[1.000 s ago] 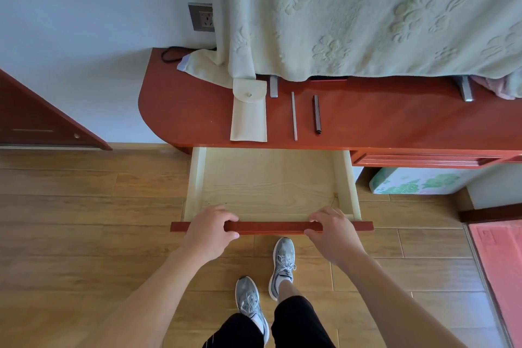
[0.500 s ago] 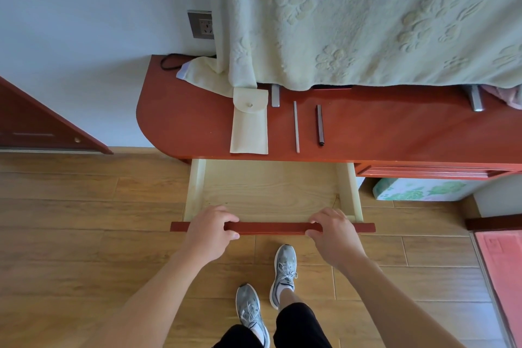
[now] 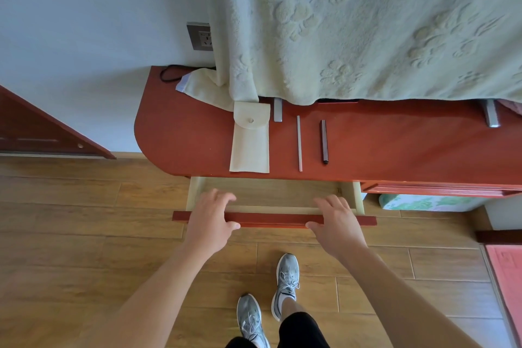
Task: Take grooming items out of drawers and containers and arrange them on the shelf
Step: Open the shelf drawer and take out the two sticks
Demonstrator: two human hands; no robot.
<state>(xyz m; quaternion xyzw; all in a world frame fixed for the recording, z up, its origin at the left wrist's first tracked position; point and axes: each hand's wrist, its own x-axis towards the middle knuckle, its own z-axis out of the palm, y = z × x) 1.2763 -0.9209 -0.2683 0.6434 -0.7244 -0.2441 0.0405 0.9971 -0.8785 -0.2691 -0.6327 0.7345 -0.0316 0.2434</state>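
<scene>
A pale wooden drawer point(image 3: 271, 195) with a red front point(image 3: 272, 219) sticks out a short way from under the red shelf point(image 3: 180, 133); no item shows inside it. My left hand point(image 3: 210, 222) grips the left part of the red front, fingers over its top edge and thumb below. My right hand point(image 3: 337, 223) grips the right part the same way. On the shelf lie a cream pouch point(image 3: 250, 140) with a snap flap, a thin pale stick point(image 3: 298, 143) and a dark pen-like stick point(image 3: 324, 145), side by side.
A pale green embossed cloth point(image 3: 367, 25) hangs over the shelf's back, with grey metal feet point(image 3: 278, 110) under it. A wall socket point(image 3: 200, 36) and black cable point(image 3: 169, 73) are at the left. A floral box point(image 3: 423, 202) stands under the shelf at right. My feet point(image 3: 286, 282) stand on the wooden floor.
The drawer has slid inward under the shelf with both hands on its red front; much less of its inside shows than a second ago.
</scene>
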